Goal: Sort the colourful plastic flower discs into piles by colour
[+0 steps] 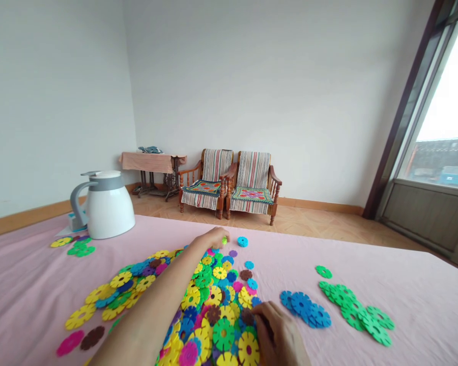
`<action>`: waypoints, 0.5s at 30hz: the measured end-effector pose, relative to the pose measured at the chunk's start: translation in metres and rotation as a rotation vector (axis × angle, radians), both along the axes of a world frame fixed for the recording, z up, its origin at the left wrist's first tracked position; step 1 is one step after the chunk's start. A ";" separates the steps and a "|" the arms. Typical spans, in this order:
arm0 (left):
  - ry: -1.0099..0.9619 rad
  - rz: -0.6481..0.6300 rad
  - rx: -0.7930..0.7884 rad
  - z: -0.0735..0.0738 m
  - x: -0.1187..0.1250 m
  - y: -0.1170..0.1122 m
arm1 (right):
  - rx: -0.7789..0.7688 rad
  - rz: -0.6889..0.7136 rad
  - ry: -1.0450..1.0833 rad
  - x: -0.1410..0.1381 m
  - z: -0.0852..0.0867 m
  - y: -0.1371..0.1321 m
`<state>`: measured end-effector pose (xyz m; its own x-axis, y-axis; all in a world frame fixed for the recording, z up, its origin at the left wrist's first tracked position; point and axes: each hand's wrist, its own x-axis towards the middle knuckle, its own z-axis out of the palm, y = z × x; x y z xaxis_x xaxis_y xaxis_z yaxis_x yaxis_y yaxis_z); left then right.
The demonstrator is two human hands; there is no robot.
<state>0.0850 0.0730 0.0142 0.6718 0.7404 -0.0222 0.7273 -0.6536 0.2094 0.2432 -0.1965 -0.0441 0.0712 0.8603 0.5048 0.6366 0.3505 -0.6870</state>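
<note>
A heap of notched plastic snowflake discs (223, 333) in yellow, green, blue, pink, brown and purple spreads over the table. My left arm crosses it, and my left hand (215, 238) is at its far end, fingers bent round a small yellow-green disc (224, 241). Right of that hand lies a light blue disc (242, 242). My right hand (278, 333) rests at the heap's near right edge, fingers curled, with a brown disc (247, 317) at the fingertips. My left forearm hides part of the heap.
A pink cloth (416, 300) covers the table. Blue discs (305, 308) and green discs (356, 307) lie in groups to the right. A white jug (112, 211) stands at the back left, near a few green discs (81, 248). Two wooden armchairs (252, 188) stand beyond the table.
</note>
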 end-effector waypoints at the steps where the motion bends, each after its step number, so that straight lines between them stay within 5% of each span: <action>1: 0.000 0.003 -0.005 0.000 0.000 0.001 | 0.000 0.002 0.004 0.000 0.000 0.000; 15: -0.123 0.078 0.141 0.016 -0.008 -0.021 | -0.019 0.018 -0.028 0.002 0.005 -0.003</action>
<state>0.0774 0.0523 0.0307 0.6036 0.7802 0.1638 0.7514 -0.6255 0.2104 0.2452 -0.1998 -0.0393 0.0412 0.8707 0.4900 0.6493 0.3494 -0.6755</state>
